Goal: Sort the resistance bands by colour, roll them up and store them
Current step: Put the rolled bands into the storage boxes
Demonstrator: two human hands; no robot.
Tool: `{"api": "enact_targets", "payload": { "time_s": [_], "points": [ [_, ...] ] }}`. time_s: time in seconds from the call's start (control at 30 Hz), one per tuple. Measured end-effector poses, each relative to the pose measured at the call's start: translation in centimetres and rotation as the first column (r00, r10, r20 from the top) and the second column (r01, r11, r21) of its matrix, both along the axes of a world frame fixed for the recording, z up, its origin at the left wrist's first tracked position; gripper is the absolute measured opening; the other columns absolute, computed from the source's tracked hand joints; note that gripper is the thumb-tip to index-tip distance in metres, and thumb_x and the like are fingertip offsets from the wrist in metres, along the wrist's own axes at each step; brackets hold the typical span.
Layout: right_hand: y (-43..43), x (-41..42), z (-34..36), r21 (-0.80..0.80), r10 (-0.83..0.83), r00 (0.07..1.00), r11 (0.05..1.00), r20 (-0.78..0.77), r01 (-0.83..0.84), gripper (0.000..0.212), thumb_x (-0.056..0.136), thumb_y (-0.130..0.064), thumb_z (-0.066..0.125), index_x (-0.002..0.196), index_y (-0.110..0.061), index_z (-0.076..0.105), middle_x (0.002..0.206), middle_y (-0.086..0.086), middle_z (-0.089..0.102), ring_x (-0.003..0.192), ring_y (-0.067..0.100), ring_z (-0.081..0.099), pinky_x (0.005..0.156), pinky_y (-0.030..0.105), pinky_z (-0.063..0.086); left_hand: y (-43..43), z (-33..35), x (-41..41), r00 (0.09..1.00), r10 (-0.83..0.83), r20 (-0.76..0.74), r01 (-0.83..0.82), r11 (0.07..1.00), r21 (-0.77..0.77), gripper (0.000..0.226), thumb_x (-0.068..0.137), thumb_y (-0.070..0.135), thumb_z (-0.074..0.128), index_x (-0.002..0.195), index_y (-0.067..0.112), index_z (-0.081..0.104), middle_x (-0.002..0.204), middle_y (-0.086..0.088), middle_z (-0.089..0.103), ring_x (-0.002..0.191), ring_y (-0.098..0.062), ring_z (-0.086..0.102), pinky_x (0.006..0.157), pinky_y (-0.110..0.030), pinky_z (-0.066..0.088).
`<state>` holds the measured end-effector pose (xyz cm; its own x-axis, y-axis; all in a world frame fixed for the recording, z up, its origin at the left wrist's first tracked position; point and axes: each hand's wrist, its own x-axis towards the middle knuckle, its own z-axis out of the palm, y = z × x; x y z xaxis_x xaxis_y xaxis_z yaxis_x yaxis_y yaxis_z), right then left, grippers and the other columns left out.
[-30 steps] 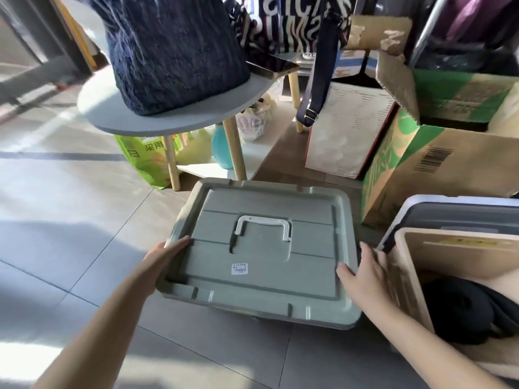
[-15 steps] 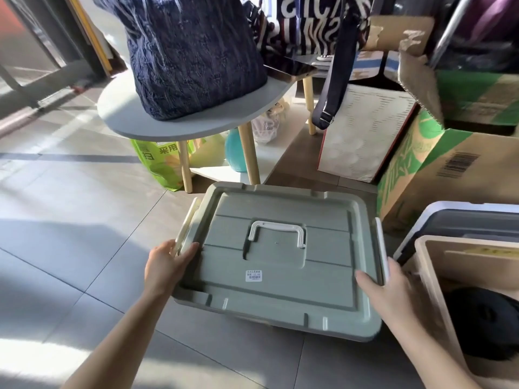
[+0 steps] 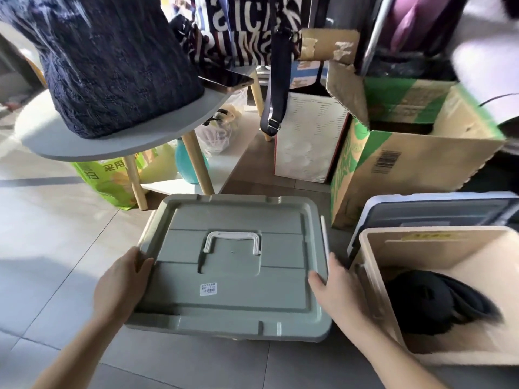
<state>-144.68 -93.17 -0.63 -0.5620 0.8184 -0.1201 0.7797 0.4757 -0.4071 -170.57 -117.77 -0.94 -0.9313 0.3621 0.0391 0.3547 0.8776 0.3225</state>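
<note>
Presently, no resistance bands were in view; whether any lay inside the closed storage box (image 3: 224, 329) could not be told. The box stood on the floor tiles (image 3: 61, 242) directly before the person, with its lid (image 3: 233, 276) in place. The left hand (image 3: 120, 284) gripped the lid's left rim, fingers curled over the edge. The right hand (image 3: 337, 290) held the right rim, thumb on top, the other fingers hidden past the edge. Both white side latches (image 3: 325, 242) stood flipped up, so the lid was judged free to lift. The lid appeared to be rigid, smooth, light plastic; a hold on opposite rims, or on the white centre handle (image 3: 232, 241), should keep it level. Clearance was tight on the right, where a beige bin (image 3: 463, 256) stood just beside the box, and at the rear, near the table legs (image 3: 200, 164). Open floor lay to the left.
</note>
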Motion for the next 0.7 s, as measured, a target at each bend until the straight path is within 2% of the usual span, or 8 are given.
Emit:
{"api": "enact_targets", "payload": {
  "time_s": [0.03, 0.1, 0.2, 0.33, 0.4, 0.53, 0.63, 0.7],
  "points": [
    [0.3, 0.2, 0.5, 0.006, 0.04, 0.998, 0.999, 0.056, -0.04, 0.037, 0.091, -0.042, 0.047, 0.109, -0.01, 0.045, 0.097, 0.015, 0.067, 0.092, 0.034, 0.062, 0.06, 0.031, 0.03, 1.4, 0.4, 0.3, 0.996, -0.092, -0.006, 0.092, 0.996, 0.009, 0.021, 0.088, 0.035, 0.058, 0.099, 0.02, 0.051, 0.096, -0.011, 0.06, 0.085, -0.035, 0.054, 0.067, -0.041, 0.046],
    [1.3, 0.7, 1.5, -0.046, 0.136, 0.977, 0.99, 0.166, -0.13, 0.053, 0.092, -0.054, 0.04, 0.123, -0.011, 0.04, 0.11, 0.013, 0.064, 0.103, 0.032, 0.059, 0.065, 0.032, 0.035, 5.2, 1.0, 1.1, 0.966, -0.258, -0.013, 0.257, 0.966, -0.02, 0.059, 0.086, 0.034, 0.061, 0.137, 0.014, 0.038, 0.135, -0.015, 0.048, 0.119, -0.037, 0.047, 0.092, -0.046, 0.043],
    [4.5, 2.0, 3.4, -0.099, 0.158, 0.947, 0.986, 0.278, -0.135, 0.07, 0.09, -0.066, 0.031, 0.135, -0.014, 0.037, 0.127, 0.01, 0.056, 0.117, 0.031, 0.052, 0.087, 0.04, 0.043, 14.0, 2.6, 5.3, 0.89, -0.442, 0.112, 0.439, 0.897, 0.05, 0.069, 0.09, 0.036, 0.056, 0.146, 0.008, 0.025, 0.148, -0.014, 0.033, 0.133, -0.032, 0.036, 0.105, -0.042, 0.033],
    [11.7, 5.0, 5.2, -0.037, 0.006, 0.987, 0.999, 0.161, 0.0, 0.059, 0.091, -0.06, 0.036, 0.128, -0.015, 0.046, 0.131, 0.009, 0.053, 0.121, 0.03, 0.049, 0.094, 0.041, 0.042, 26.5, 4.1, 12.4, 0.703, -0.697, 0.141, 0.677, 0.717, 0.167, 0.067, 0.09, 0.033, 0.056, 0.145, 0.009, 0.026, 0.149, -0.01, 0.033, 0.135, -0.026, 0.033, 0.107, -0.03, 0.028],
    [16.5, 7.7, 5.6, 0.064, -0.002, 0.98, 0.998, 0.201, -0.011, 0.059, 0.091, -0.057, 0.04, 0.131, -0.013, 0.045, 0.135, 0.009, 0.05, 0.124, 0.029, 0.047, 0.1, 0.042, 0.041, 31.2, 4.3, 15.3, 0.669, -0.711, 0.217, 0.667, 0.703, 0.245, 0.06, 0.086, 0.037, 0.055, 0.137, 0.009, 0.038, 0.137, -0.012, 0.048, 0.126, -0.028, 0.044, 0.095, -0.028, 0.036],
    [26.5, 13.7, 6.8, 0.186, -0.072, 0.945, 0.983, 0.321, 0.012, 0.056, 0.091, -0.052, 0.045, 0.131, -0.013, 0.043, 0.133, 0.011, 0.047, 0.122, 0.031, 0.046, 0.094, 0.041, 0.043, 36.1, 2.2, 17.1, 0.714, -0.608, 0.346, 0.531, 0.793, 0.297, 0.04, 0.08, 0.052, 0.052, 0.104, 0.02, 0.056, 0.104, -0.002, 0.066, 0.095, -0.024, 0.061, 0.078, -0.034, 0.05],
    [32.2, 16.5, 6.3, 0.155, -0.191, 0.959, 0.975, 0.208, 0.161, 0.063, 0.089, -0.051, 0.048, 0.137, -0.013, 0.034, 0.135, 0.017, 0.043, 0.123, 0.036, 0.043, 0.098, 0.042, 0.041, 37.8, 0.4, 16.9, 0.788, -0.393, 0.474, 0.318, 0.919, 0.234, 0.066, 0.081, 0.062, 0.047, 0.125, 0.013, 0.044, 0.12, -0.009, 0.057, 0.104, -0.03, 0.058, 0.092, -0.044, 0.045],
    [34.9, 17.5, 4.8, 0.048, -0.236, 0.965, 0.971, 0.112, 0.232, 0.073, 0.089, -0.055, 0.047, 0.145, -0.014, 0.023, 0.142, 0.017, 0.039, 0.13, 0.036, 0.038, 0.102, 0.043, 0.038, 38.7, 0.1, 18.0, 0.781, -0.317, 0.539, 0.195, 0.942, 0.273, 0.075, 0.081, 0.064, 0.047, 0.135, 0.012, 0.037, 0.112, -0.007, 0.055, 0.094, -0.029, 0.06, 0.085, -0.04, 0.048]
  ]
}}
